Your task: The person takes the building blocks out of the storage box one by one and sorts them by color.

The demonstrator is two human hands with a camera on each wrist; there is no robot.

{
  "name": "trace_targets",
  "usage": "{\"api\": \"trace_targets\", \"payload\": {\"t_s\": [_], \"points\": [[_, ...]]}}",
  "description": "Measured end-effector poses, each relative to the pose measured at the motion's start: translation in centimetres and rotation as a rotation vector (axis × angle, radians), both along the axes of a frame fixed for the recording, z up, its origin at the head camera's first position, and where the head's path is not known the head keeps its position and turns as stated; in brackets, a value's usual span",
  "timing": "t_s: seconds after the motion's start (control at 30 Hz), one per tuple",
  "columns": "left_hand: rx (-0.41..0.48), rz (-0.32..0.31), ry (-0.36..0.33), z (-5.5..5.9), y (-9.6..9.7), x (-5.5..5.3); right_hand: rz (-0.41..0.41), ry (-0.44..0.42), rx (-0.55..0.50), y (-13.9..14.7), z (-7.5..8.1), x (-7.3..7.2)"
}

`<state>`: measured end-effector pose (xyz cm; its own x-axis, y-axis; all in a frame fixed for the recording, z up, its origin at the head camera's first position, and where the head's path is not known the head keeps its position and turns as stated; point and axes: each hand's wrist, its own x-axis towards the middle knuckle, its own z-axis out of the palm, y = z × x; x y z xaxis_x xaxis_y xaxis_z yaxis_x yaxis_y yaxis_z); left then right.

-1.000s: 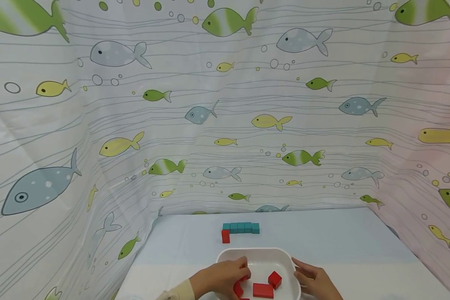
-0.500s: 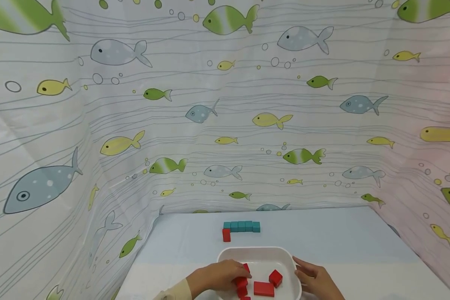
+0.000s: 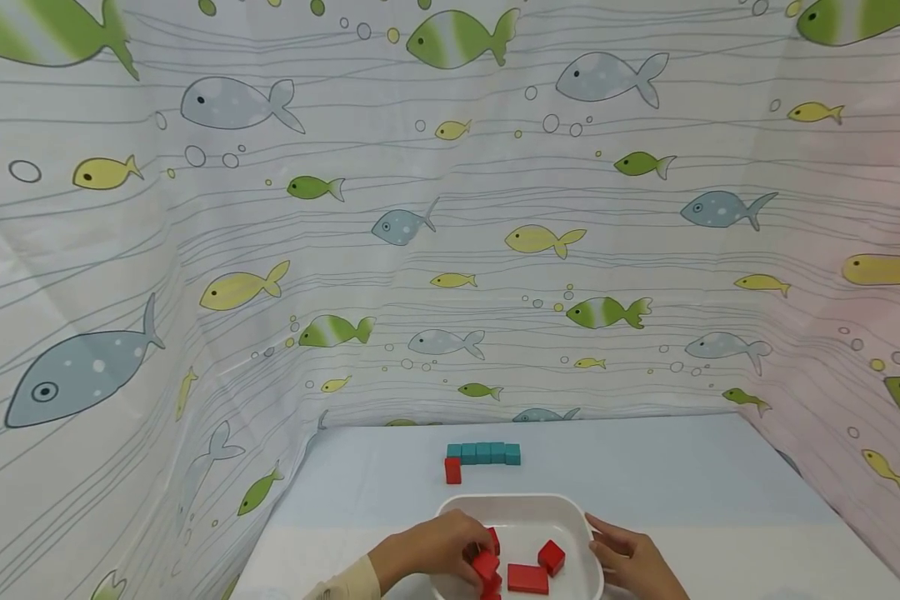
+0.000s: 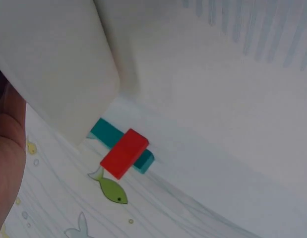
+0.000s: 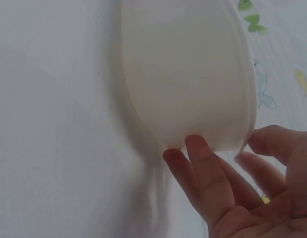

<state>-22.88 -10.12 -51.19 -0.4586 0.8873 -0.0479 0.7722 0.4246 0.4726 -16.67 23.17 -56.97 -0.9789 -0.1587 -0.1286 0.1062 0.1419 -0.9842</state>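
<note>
In the head view my left hand point(image 3: 442, 546) reaches over the left side of a white plastic tub point(image 3: 506, 498), thumb and fingertips pinching a small red block point(image 3: 485, 564). Other red blocks lie close by it, partly covered by the hand. Towards the tub's right side are a flat red rectangular block point(image 3: 528, 579) and a red cube point(image 3: 551, 557). My right hand point(image 3: 633, 562) touches the tub's outer right wall, its fingers fairly straight. In the right wrist view, fingertips point(image 5: 197, 141) rest against that wall, and another finger meets the rim.
Beyond the tub, a row of teal cubes point(image 3: 483, 453) stands on the pale table point(image 3: 645, 475). An upright red block point(image 3: 453, 471) stands before the row's left end. A fish-patterned curtain point(image 3: 450, 250) surrounds the table on the back and sides.
My left hand has shifted slightly among the red blocks, its knuckles rising and a block now showing at its fingertips. The right hand stays at the tub's wall.
</note>
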Motion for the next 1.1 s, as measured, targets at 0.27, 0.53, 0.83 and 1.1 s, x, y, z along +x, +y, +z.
{"api": "trace_targets", "payload": {"t_s": [0.27, 0.53, 0.83, 1.1], "points": [[0.085, -0.037, 0.038, 0.0, 0.0, -0.6, -0.003, -0.005, 0.002, 0.0, -0.3, -0.1], [0.146, -0.040, -0.016, 2.5, -0.7, -1.4, 0.013, -0.009, -0.018, 0.1, -0.2, -0.2], [0.047, -0.114, 0.010, 2.7, -0.2, -1.7, 0.005, -0.002, -0.001, 0.0, 0.1, 0.0], [-0.102, -0.248, 0.177, 0.7, 1.0, -1.1, 0.017, 0.005, -0.036, 0.0, -0.2, 0.0]]}}
